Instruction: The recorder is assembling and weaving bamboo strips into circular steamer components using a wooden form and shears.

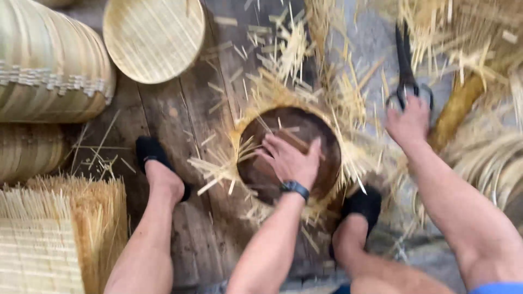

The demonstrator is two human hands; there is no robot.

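Note:
My left hand rests palm-down on a round dark wooden block, fingers spread, near a small wooden stick lying on it. A dark watch sits on that wrist. Pale bamboo strip offcuts ring the block and spill over its edge. My right hand reaches out to the right and grips the handles of black scissors, whose blades point away from me.
Stacked round woven bamboo lids stand at the left, with one flat lid at the top. A woven mat with a fringe lies bottom left. My feet in black shoes flank the block on wooden planks. Bundled strips lie right.

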